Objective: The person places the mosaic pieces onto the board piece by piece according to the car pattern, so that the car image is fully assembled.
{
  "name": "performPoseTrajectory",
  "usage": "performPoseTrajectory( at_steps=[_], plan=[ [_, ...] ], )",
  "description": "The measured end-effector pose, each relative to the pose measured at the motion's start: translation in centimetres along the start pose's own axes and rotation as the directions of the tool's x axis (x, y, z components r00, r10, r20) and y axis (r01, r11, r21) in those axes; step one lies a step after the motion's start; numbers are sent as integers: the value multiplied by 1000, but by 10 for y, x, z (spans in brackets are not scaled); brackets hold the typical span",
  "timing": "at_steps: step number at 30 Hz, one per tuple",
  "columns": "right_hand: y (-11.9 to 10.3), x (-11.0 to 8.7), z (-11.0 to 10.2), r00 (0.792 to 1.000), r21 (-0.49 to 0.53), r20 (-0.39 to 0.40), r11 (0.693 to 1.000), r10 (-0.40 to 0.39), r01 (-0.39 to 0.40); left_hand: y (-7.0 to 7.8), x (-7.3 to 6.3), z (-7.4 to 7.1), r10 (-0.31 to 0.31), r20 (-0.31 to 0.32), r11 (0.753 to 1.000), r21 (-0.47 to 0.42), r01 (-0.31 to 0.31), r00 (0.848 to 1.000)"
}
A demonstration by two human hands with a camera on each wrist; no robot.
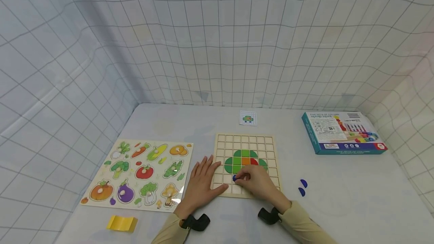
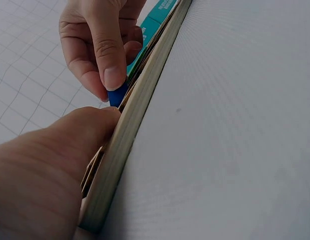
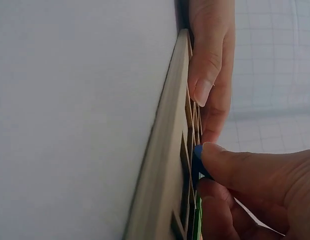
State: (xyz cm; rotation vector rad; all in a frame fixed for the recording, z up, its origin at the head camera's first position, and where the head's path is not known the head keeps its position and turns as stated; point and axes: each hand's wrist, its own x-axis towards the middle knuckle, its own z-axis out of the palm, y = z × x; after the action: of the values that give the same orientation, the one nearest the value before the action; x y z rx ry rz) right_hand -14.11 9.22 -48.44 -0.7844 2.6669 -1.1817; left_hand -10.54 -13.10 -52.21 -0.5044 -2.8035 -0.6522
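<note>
A wooden grid board [image 1: 223,141] lies flat on the table, carrying green pieces [image 1: 237,161], an orange piece [image 1: 245,161] and a red piece [image 1: 253,162]. My right hand [image 1: 260,184] pinches a small blue piece [image 1: 234,178] between thumb and fingers, low over the grid's left half. In the right wrist view the blue piece [image 3: 198,162] stands tilted at the board's cells; whether it is seated cannot be told. My left hand [image 1: 202,186] rests spread on the board's left edge, fingers straight. My right hand hides the lower right cells.
Two blue half-round pieces [image 1: 303,183] lie right of the board. Behind it is a small printed card [image 1: 248,118]. A vegetable puzzle board [image 1: 135,146] lies at left, with a yellow curved block [image 1: 122,223] before it. A flat box [image 1: 346,133] sits at back right.
</note>
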Motion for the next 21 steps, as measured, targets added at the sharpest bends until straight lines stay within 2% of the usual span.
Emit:
performPoseTrajectory(
  at_steps=[11, 21],
  plan=[
    [-2, 2, 1, 1000, -44, -22, 999, 7, -8, 1, 0, -1, -24, 21, 1000, -11, 24, 999],
    [-3, 2, -1, 1000, -28, -4, 999, 25, -25, 1, 0, -1, -22, 23, 1000, -8, 22, 999]
  ],
)
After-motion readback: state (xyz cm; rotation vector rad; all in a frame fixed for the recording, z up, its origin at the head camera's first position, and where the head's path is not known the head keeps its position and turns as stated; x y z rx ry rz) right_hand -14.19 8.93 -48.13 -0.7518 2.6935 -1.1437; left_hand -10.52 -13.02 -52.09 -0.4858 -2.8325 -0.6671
